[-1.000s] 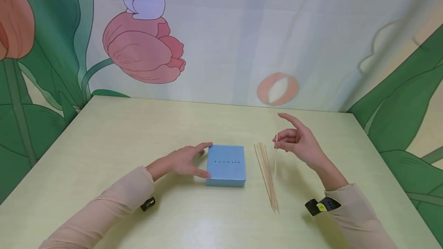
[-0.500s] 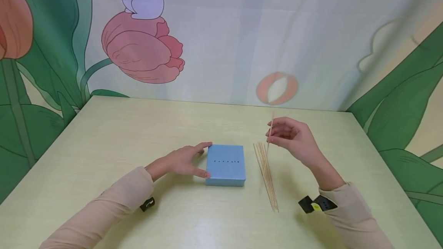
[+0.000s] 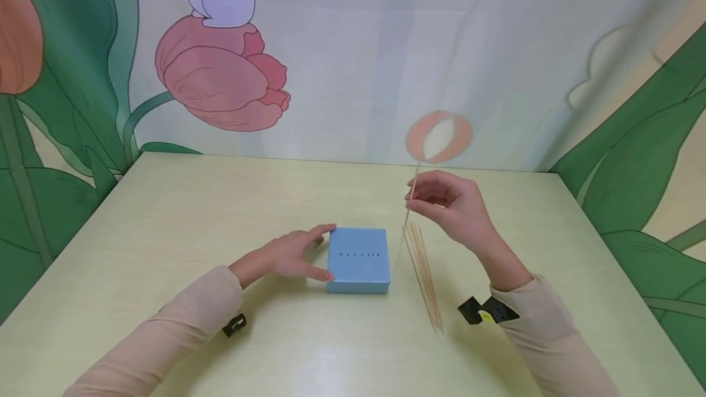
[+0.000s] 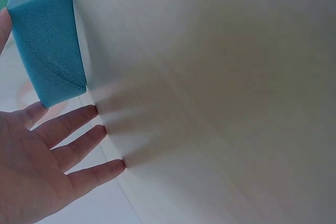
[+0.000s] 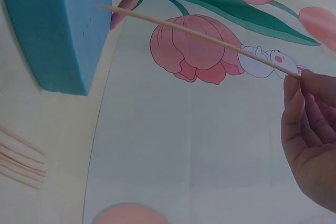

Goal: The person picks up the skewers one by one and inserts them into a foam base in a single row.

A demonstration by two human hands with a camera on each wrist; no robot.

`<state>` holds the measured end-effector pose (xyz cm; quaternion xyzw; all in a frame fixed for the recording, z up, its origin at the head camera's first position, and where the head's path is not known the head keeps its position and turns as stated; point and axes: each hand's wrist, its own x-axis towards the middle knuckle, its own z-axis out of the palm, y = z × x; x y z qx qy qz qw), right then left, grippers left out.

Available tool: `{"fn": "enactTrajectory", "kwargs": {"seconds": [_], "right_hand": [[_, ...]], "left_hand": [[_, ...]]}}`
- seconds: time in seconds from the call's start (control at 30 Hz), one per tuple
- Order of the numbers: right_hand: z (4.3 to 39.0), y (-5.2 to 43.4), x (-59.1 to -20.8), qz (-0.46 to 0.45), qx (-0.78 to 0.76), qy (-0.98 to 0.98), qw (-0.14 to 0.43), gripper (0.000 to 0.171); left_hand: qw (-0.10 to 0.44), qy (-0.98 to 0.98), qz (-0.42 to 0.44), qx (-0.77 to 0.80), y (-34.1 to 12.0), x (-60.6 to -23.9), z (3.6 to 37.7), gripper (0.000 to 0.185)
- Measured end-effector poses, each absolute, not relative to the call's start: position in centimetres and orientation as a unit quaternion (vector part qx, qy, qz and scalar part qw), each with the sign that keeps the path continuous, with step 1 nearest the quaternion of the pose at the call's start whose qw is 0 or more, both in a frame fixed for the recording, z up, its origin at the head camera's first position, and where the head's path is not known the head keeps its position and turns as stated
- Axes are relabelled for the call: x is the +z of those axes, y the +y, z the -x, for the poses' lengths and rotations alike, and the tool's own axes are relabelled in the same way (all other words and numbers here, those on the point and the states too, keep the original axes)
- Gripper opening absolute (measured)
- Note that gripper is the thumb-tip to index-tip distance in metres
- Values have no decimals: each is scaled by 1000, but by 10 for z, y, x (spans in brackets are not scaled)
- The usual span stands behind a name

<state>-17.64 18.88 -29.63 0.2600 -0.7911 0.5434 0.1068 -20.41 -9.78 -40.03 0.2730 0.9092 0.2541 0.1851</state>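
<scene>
A blue foam block [image 3: 358,268] with a row of small dark holes along its top lies on the table. My left hand [image 3: 292,256] is at its left side, thumb at the near corner and index finger at the far one. The other fingers are spread straight, fingertips down at the table in the left wrist view. My right hand [image 3: 449,204] pinches a thin bamboo skewer [image 3: 412,192] between thumb and fingertips, raised beyond the block's right side. In the right wrist view the skewer [image 5: 205,36] slants from the fingers, its pointed tip overlapping the block's top.
Several more bamboo skewers [image 3: 425,280] lie in a loose fan to the right of the block. The pale table [image 3: 237,195] ends at a printed curtain [image 3: 342,72] with flowers and a rabbit.
My right hand has moved left with the skewer, from right of the loose skewers towards the block, and its raised index finger has come down. The left hand stays at the block.
</scene>
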Motion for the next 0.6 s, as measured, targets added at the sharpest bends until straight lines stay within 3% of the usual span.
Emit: {"fn": "enactTrajectory", "kwargs": {"seconds": [0.6], "right_hand": [[187,144,-301,-341,531,-759,157,16]], "left_hand": [[188,909,-270,256,-97,-401,205,96]]}}
